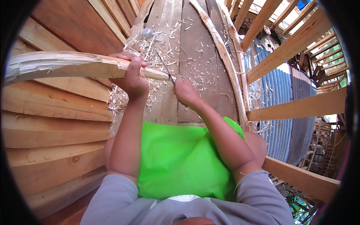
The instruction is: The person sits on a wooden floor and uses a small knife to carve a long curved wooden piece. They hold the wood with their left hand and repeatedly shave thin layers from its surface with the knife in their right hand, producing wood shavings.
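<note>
A long, pale, partly peeled wooden pole [71, 69] comes in from the left edge and narrows toward the middle of the view. My left hand [132, 77] is wrapped round it near its thin end, thumb on top. In my closed right hand [184, 91] is a knife [164, 64], its thin dark blade pointing up and to the left. The blade crosses close to the pole's tip; whether the edge touches the wood I cannot tell. Across my lap lies a bright green cloth [176, 157], below both forearms.
Curled wood shavings [122, 99] litter the plank floor [198, 41]. A clear cup-like container [146, 33] is among them. Stacked boards [56, 129] form the left side. Two peeled poles [221, 48] lie to the right, by wooden rails [300, 103] and corrugated metal sheets [277, 101].
</note>
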A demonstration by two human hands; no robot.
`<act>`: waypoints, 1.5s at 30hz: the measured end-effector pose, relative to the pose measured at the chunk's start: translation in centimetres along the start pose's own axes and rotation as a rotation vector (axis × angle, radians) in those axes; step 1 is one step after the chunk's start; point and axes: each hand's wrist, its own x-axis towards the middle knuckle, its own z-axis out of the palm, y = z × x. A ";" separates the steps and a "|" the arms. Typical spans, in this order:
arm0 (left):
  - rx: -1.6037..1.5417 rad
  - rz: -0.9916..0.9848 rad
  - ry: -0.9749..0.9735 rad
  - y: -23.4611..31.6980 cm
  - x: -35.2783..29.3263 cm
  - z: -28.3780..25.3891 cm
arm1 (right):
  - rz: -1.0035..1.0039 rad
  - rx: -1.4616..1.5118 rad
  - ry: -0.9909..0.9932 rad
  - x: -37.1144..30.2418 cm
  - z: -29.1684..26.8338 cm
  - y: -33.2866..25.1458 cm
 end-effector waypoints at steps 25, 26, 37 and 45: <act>0.297 -0.062 0.269 1.2 -0.2 2.0 | -0.090 -0.314 -0.039 -2.7 -1.2 -4.0; 0.295 -0.079 0.265 1.2 -0.4 2.2 | 0.002 -0.170 -0.031 -2.2 -1.0 -3.1; 0.345 -0.061 0.243 1.5 -0.3 2.4 | -0.112 -0.068 0.051 -1.2 -0.5 -0.5; 0.251 -0.034 0.185 0.9 -0.3 2.3 | -0.229 -0.159 0.147 -0.4 0.2 1.7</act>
